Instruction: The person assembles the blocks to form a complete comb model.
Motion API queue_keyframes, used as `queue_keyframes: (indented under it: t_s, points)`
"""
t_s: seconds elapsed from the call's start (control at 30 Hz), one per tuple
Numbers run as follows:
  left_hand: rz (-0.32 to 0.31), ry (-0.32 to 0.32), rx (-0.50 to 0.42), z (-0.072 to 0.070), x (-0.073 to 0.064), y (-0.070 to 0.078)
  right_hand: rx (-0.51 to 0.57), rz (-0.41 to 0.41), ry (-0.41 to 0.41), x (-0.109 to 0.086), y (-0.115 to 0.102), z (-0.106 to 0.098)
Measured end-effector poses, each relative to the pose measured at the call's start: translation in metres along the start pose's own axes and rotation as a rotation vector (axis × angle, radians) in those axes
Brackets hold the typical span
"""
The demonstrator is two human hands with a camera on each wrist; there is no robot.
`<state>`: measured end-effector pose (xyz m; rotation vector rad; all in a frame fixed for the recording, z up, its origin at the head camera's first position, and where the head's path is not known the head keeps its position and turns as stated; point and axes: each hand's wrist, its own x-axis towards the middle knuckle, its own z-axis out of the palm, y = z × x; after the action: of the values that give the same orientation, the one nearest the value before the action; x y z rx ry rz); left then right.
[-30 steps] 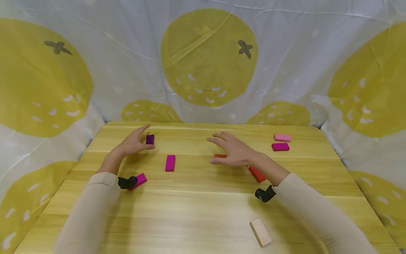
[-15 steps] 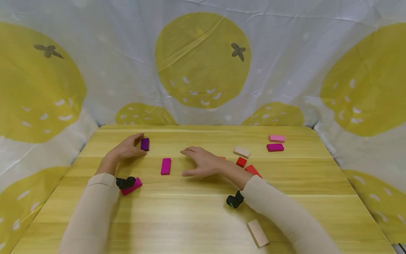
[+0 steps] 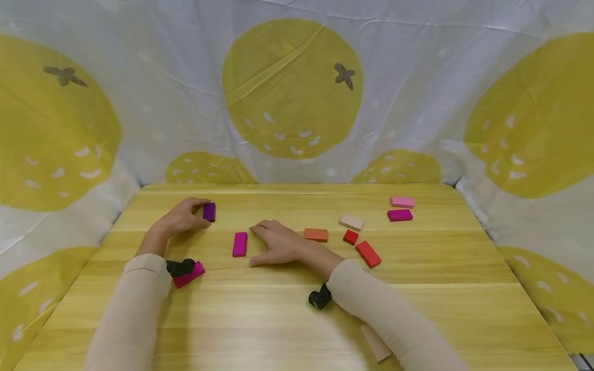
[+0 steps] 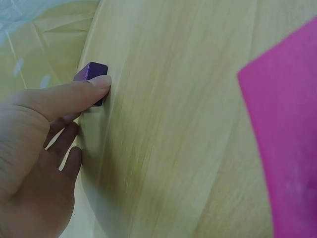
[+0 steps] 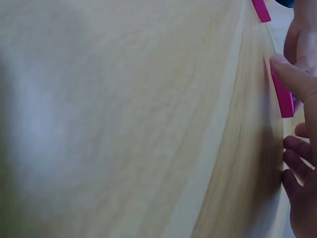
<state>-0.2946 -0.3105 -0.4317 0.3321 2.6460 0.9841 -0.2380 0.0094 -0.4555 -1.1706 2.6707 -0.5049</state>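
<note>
In the head view my left hand pinches a small purple block at the back left of the table, index finger at its far end and thumb at its near end. The left wrist view has my thumb across the purple block. Just right of a magenta block, my right hand hovers with thumb and fingers spread, apart from it and holding nothing. Another magenta block lies under the left wrist, partly hidden by the black wrist camera.
Right of my right hand lie an orange block, a plain wooden block, a small red block and a longer red block. Farther right are pink and magenta blocks. My right sleeve partly covers another wooden block.
My right hand has moved left, from over the orange block to beside the middle magenta block. My left fingers have closed in on the purple block, which stays in place.
</note>
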Motion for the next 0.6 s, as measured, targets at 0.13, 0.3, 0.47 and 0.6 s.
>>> queue_keyframes:
  t_s: [0.13, 0.3, 0.47, 0.6]
  points:
    - [0.003, -0.003, -0.002, 0.000, 0.000, -0.002, -0.006, 0.011, 0.021, 0.005, -0.006, 0.004]
    - [-0.001, 0.002, 0.003, 0.000, 0.000, -0.003, -0.012, 0.013, 0.043, 0.012, -0.011, 0.009]
    - [-0.008, 0.006, -0.002, 0.000, 0.002, -0.005, 0.002, 0.022, 0.071, 0.020, -0.011, 0.013]
    - [-0.010, 0.006, -0.010, 0.000, 0.003, -0.002, 0.067, 0.033, 0.077, 0.021, -0.009, 0.011]
